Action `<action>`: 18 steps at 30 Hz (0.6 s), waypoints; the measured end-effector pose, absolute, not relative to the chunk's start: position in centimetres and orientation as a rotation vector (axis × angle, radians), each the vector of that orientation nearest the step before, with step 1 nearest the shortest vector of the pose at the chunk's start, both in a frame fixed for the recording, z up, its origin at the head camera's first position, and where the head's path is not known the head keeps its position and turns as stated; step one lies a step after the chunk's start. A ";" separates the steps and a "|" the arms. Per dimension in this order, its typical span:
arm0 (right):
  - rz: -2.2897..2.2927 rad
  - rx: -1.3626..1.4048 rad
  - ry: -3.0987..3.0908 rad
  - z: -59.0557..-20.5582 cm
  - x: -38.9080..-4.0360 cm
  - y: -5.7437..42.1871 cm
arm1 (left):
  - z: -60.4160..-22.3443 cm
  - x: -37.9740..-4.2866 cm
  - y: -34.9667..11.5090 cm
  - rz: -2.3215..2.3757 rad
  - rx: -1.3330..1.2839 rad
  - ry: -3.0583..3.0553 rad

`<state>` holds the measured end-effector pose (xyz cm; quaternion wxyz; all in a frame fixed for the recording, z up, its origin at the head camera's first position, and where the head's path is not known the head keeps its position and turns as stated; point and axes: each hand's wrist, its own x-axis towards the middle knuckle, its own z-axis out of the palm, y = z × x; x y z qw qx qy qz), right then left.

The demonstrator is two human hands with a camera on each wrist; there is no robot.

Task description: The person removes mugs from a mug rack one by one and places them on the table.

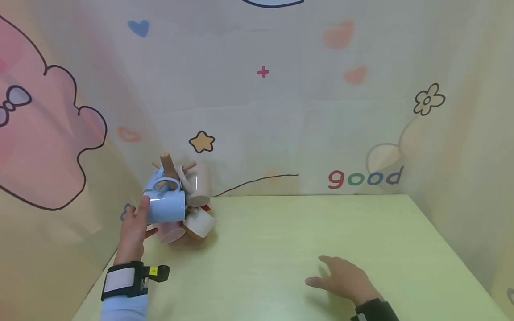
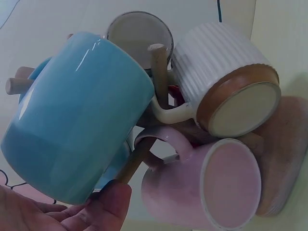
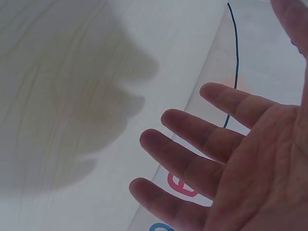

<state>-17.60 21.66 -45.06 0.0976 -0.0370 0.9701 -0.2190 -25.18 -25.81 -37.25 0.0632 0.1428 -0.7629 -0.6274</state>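
A blue mug (image 1: 166, 208) lies sideways at the front of a wooden mug tree (image 1: 168, 166), its handle up by a peg. My left hand (image 1: 134, 227) grips the mug's left end, with the thumb on its near side. In the left wrist view, the fingers and thumb (image 2: 113, 197) show at the lower end of the mug. Around it hang a pink mug (image 2: 207, 187), a ribbed white mug (image 2: 216, 67) with a brown base band, and a pale mug (image 1: 199, 185). Above the table, my right hand (image 1: 345, 281) is spread with nothing in it.
The pale green table (image 1: 273, 240) reaches back to a printed cloth backdrop (image 1: 249, 111). A side cloth (image 1: 60, 249) stands close to the mug tree on the left. The tree's wooden base (image 2: 284, 159) shows beneath the mugs.
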 end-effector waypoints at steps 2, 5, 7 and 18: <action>-0.650 -0.104 2.869 -45.1 -17.6 21.6 | -37.1 -25.4 -25.9 -1.894 0.425 -2.330; -0.642 -0.095 2.870 -45.1 -17.6 21.6 | -37.0 -25.6 -26.0 -1.903 0.425 -2.346; -0.640 -0.088 2.871 -45.1 -17.6 21.6 | -37.0 -25.6 -26.0 -1.922 0.414 -2.355; -0.630 -0.054 2.872 -45.0 -17.4 21.6 | -37.0 -25.3 -25.7 -2.024 0.393 -2.287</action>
